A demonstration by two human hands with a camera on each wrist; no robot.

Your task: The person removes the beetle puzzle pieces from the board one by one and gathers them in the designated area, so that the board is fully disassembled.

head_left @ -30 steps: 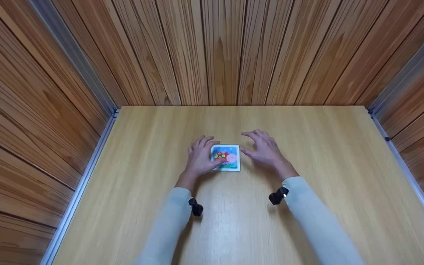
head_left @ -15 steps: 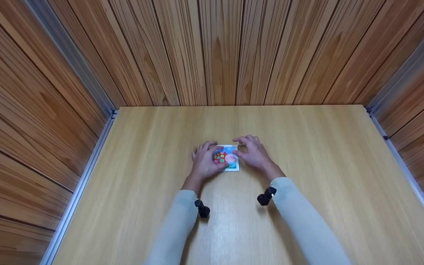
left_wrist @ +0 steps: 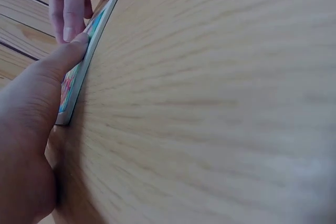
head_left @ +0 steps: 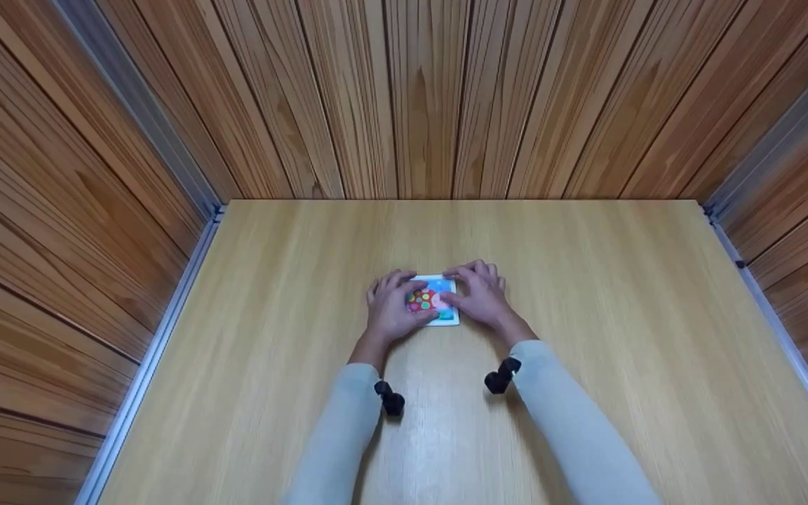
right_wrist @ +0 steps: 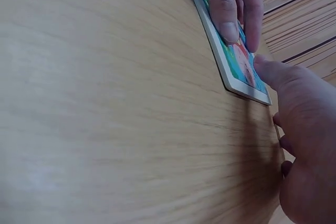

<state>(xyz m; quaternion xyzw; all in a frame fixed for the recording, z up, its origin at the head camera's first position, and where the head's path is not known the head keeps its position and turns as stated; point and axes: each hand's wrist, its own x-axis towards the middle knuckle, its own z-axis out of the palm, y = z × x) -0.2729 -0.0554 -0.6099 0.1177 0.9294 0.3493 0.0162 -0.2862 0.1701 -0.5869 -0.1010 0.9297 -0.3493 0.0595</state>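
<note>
Square picture panel (head_left: 426, 300), white-bordered, flat on wooden table (head_left: 586, 294), between left hand (head_left: 391, 305) and right hand (head_left: 482, 294). Against 1.0 s ago: panel in about the same place; left hand farther across its left part, with more of the picture covered; right hand closer in, from a gap beside the right edge to thumb over the picture. Against 0.5 s ago: left hand nearly unchanged; right thumb slightly farther in.

Wrist views: left thumb and a neighbouring fingertip on the panel's face; right thumb tip on the face, near the right border.

Left grip: in contact; pinching or merely resting, cannot tell. Right grip: thumb contact; holding or merely touching, likewise cannot tell.
</note>
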